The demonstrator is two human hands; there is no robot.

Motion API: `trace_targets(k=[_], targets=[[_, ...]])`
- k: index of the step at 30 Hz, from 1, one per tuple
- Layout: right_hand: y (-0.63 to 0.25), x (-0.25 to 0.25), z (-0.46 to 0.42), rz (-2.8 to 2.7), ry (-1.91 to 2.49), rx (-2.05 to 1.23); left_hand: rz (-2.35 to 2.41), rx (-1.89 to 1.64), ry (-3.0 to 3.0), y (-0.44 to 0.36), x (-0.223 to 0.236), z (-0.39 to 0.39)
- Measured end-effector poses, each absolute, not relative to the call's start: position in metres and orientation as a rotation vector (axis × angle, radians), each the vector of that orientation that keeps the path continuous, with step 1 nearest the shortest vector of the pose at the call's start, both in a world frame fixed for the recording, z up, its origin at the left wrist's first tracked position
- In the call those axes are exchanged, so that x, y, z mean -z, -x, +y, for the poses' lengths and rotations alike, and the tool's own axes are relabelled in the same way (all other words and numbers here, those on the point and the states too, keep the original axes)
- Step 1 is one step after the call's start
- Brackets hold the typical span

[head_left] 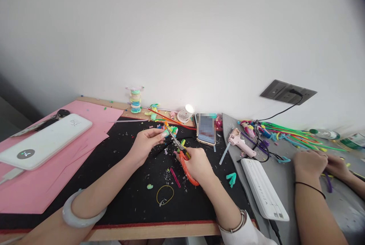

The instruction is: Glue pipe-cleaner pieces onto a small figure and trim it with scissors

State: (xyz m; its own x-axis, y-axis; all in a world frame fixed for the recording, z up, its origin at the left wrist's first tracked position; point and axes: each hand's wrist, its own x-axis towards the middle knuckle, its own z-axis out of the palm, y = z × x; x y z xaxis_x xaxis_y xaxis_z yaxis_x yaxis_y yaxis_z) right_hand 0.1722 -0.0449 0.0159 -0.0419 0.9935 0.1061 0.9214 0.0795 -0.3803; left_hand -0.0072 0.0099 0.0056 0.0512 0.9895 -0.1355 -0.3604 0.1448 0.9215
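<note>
My right hand point(196, 165) grips orange-handled scissors point(186, 163), their blades pointing up and left toward a small multicoloured pipe-cleaner piece point(170, 130). My left hand point(146, 140) pinches that piece between thumb and fingers just above the black mat point(119, 191). The blade tips touch or nearly touch the piece. A pale bangle sits on my left wrist and a bracelet on my right wrist.
On the mat lie a yellow wire loop point(164, 194), a pink stick point(175, 177) and scraps. A phone point(206, 129), a pink glue gun point(241, 142), a white power bank point(42, 140) on pink paper, and another white power bank point(264, 190) surround it. Another person's hands point(310, 163) work among pipe cleaners point(296, 136) at right.
</note>
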Motion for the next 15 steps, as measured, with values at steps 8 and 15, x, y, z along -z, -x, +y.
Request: trace_targets(k=[8,15], targets=[[-0.176,-0.0151,-0.038,-1.859,1.86,-0.253,0.915,-1.285,-0.772,0.0077,-0.0059,0.0098],[-0.1761,-0.0171,-0.0382,-1.802,1.828,-0.274,0.82,-1.275,-0.688,0.0087,-0.0031,0.0122]])
